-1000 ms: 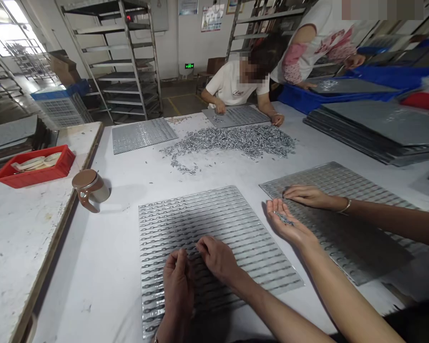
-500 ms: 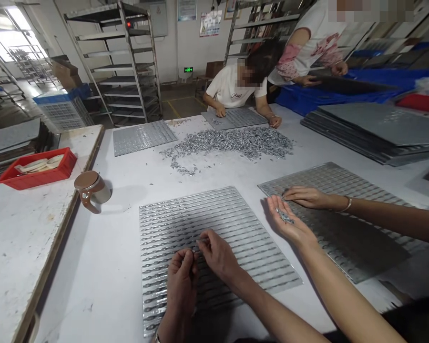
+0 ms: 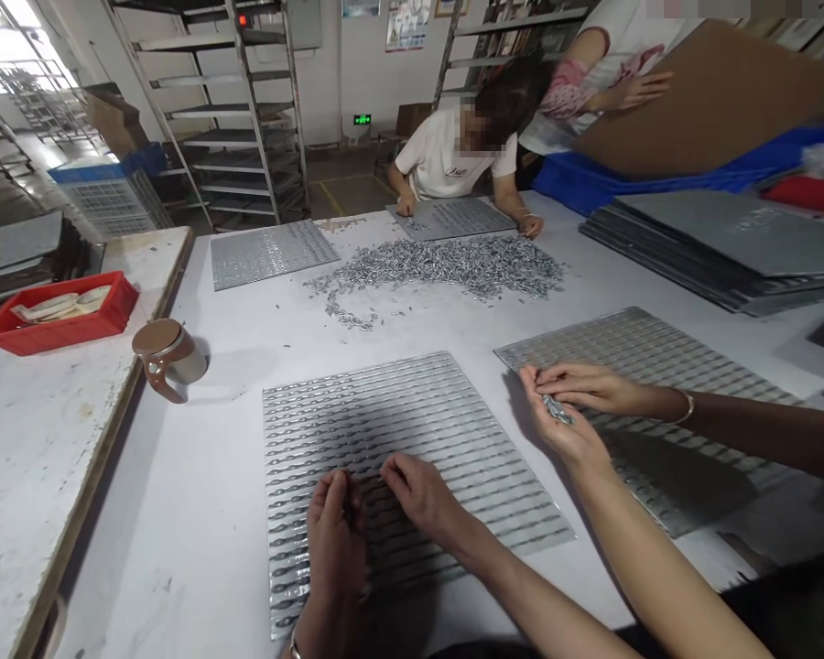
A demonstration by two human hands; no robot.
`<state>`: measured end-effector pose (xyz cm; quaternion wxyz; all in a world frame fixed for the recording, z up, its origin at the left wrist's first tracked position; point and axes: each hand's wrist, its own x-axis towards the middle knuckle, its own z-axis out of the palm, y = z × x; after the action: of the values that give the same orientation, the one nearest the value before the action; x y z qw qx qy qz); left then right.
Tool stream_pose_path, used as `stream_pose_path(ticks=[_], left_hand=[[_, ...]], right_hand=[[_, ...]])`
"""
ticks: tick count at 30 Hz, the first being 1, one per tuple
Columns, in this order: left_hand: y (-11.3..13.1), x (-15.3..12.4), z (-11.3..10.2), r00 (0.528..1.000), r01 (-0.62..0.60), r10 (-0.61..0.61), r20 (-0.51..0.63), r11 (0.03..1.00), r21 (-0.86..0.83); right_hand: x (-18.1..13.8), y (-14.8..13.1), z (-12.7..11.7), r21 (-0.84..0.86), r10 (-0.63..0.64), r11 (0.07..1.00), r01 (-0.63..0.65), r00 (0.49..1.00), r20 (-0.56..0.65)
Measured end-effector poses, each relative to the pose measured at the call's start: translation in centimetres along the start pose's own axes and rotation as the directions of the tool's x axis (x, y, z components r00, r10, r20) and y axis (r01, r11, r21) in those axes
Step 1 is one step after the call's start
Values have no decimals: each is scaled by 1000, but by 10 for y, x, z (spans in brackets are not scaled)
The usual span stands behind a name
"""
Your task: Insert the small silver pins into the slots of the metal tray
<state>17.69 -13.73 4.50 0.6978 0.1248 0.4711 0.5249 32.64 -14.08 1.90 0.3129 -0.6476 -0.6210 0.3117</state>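
Before me a grey sheet (image 3: 446,394) lies flat on the white table, covered in rows of small, shiny, pointed oval metal pieces. My left hand (image 3: 333,531) hovers over its left half, fingers curled inward with thumb on top. Something dark shows inside those fingers, too shaded to name. Just to its right, my right hand (image 3: 418,490) is closed in a pinch low over the rows; whatever lies between thumb and fingertip is too small to make out. A gap separates the two hands.
At right, a neighbour's hands (image 3: 573,435) hold metal pieces above another sheet (image 3: 632,339). Farther back lie a heap of loose pieces (image 3: 446,265) and a stack of sheets (image 3: 714,238). A brown-lidded mug (image 3: 182,357) and a red tray (image 3: 61,329) are left. Another person works opposite.
My hands have drawn slightly apart, the left shifting a little left. The neighbour's upper hand has moved over the palm with pieces. A person behind has raised a large brown board.
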Motion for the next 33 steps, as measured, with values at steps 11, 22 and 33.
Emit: stream_pose_path(ticks=[11,22,33], left_hand=[[-3,-2,1,995,99,-100,-11,995,-17],[0,-4,2,992,124,-124,11,992,-29],[0,-4,3,992,128,-128,14,991,-43]], right_hand=[[0,10,32,-259,-1,965,-34,991,-136],[0,17,42,-169,-77,985,28,953,-293],[2,9,39,-378,-5,923,-79,976,-217]])
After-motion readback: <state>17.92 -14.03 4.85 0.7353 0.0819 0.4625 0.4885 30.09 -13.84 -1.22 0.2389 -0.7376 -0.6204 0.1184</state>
